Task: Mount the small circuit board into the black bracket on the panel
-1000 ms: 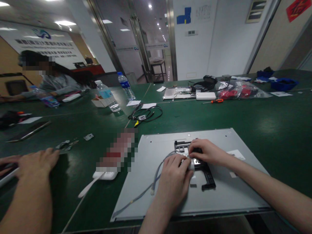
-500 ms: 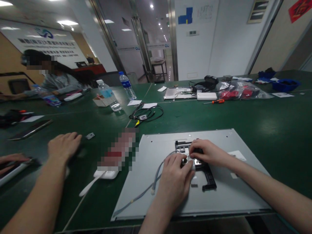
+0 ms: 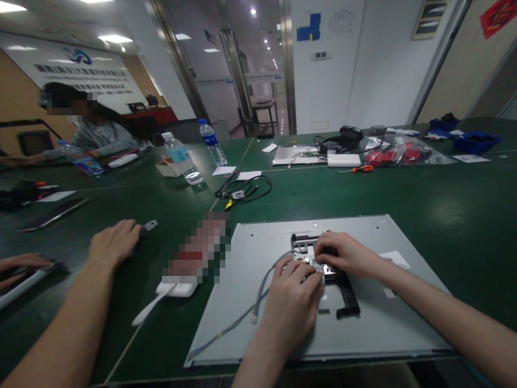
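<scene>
A grey metal panel [image 3: 404, 323] lies flat on the green table in front of me. A black plastic bracket [image 3: 349, 302] sits on its middle. My right hand [image 3: 347, 254] presses down on the bracket's upper part with curled fingers. My left hand [image 3: 293, 302] is closed right beside it, over the end of a grey cable [image 3: 262, 285] that trails off to the panel's lower left. What lies under the fingertips is hidden.
A co-worker's hand [image 3: 115, 242] rests on the table at left, near a small metal piece [image 3: 151, 225]. A white device [image 3: 177, 289] lies by the panel's left edge. Farther back are water bottles [image 3: 181, 160], black cables [image 3: 242, 191], a screwdriver [image 3: 359, 169] and a plastic bag [image 3: 399, 151].
The co-worker's hand has moved forward from the lower left to near the small metal piece. My left fingers have closed over the pale piece that showed between my hands.
</scene>
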A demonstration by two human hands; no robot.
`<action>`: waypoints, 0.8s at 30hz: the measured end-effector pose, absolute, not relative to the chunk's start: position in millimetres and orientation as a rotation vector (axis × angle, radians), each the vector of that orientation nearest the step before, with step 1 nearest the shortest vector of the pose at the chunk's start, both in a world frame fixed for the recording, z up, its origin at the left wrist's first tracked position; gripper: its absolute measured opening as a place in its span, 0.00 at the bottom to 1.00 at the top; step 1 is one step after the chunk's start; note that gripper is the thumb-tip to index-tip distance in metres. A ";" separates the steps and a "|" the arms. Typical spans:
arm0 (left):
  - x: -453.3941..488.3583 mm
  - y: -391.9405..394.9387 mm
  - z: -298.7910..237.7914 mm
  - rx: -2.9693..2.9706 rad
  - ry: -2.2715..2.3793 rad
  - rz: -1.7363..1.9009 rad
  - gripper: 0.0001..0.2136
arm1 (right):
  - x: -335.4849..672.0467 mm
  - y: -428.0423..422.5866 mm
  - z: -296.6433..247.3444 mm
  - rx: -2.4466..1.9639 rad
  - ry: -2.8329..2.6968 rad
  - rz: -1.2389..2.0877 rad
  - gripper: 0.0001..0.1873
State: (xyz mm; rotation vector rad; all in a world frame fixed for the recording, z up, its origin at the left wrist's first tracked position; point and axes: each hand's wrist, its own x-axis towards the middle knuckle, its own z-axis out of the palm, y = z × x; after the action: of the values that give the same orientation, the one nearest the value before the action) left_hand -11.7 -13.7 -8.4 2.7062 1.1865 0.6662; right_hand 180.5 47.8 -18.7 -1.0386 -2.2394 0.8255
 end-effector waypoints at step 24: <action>-12.7 -14.4 -8.4 2.667 1.242 0.627 0.12 | 180.9 48.1 -18.9 -1.065 -2.249 0.814 0.02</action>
State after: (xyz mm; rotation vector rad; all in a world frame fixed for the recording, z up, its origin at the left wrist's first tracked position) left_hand -12.7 -14.4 -8.4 2.6671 1.2423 0.6273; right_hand 180.9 48.1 -18.9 -1.0648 -2.2487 0.8145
